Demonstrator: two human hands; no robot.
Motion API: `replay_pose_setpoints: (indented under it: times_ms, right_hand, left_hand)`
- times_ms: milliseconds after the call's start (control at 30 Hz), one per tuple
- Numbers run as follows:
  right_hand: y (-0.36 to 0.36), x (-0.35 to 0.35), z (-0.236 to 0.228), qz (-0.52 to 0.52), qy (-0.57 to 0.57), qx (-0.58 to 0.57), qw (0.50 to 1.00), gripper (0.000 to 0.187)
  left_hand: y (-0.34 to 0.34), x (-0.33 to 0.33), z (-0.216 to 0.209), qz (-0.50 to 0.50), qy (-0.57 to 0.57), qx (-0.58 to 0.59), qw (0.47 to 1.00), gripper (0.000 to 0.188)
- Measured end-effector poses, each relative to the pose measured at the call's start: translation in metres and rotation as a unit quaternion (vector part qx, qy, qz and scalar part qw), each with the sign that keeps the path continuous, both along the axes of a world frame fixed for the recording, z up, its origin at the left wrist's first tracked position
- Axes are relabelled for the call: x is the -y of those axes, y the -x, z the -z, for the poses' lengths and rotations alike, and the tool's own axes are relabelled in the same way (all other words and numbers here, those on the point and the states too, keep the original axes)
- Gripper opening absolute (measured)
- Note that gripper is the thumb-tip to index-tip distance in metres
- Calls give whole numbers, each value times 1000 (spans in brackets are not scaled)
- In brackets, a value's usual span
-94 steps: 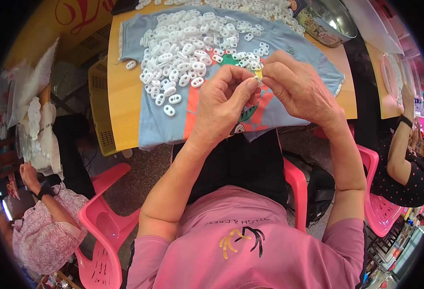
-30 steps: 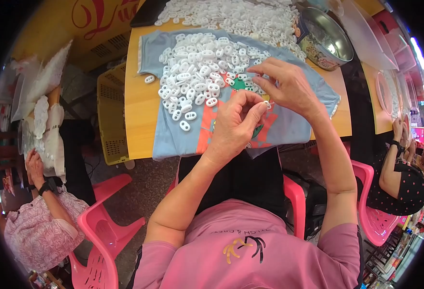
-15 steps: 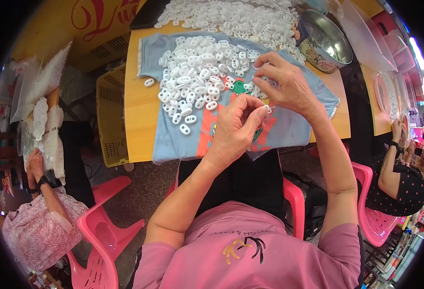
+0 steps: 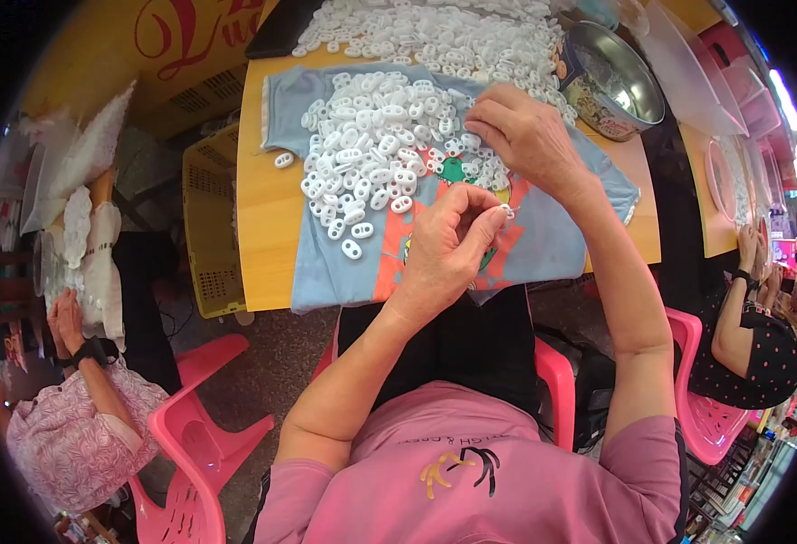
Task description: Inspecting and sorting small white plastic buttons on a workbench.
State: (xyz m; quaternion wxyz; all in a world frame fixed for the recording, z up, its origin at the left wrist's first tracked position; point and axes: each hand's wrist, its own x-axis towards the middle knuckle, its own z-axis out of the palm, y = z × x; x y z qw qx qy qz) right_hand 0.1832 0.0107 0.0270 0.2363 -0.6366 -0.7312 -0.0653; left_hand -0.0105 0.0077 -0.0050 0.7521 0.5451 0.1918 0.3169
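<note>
My left hand [image 4: 448, 245] pinches a small white plastic piece [image 4: 506, 211] between thumb and forefinger, above a light blue shirt [image 4: 543, 240] spread on the wooden table [image 4: 262, 227]. My right hand [image 4: 525, 136] reaches forward, its fingertips down among a heap of white oval two-hole plastic pieces [image 4: 371, 150] lying on the shirt. Whether the right fingers hold a piece is hidden. A second, larger heap of white pieces [image 4: 434, 36] lies further back on the table.
A metal bowl [image 4: 611, 77] stands at the back right beside a clear plastic lid [image 4: 688, 63]. A yellow crate [image 4: 210, 218] sits left of the table. Pink chairs [image 4: 194, 444] stand around. One person sits at the left [image 4: 72, 426], another at the right [image 4: 761, 335].
My right hand has left the left hand and moved forward into the heap of white pieces. The left hand stays raised with its small piece.
</note>
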Motion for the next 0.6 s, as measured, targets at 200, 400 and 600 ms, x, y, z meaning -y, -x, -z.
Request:
replay_pose_setpoints:
  times_ms: [200, 400, 600]
  right_hand:
    - [-4, 11, 1, -1, -14, -40, 999, 13]
    - [-2, 13, -1, 11, 38, -17, 999, 17]
    - [-4, 4, 3, 6, 9, -38, 999, 15]
  left_hand:
    - [1, -2, -1, 0, -5, -12, 1000, 8]
    - [2, -3, -1, 26, -7, -25, 999, 12]
    - [3, -2, -4, 24, 4, -27, 999, 12]
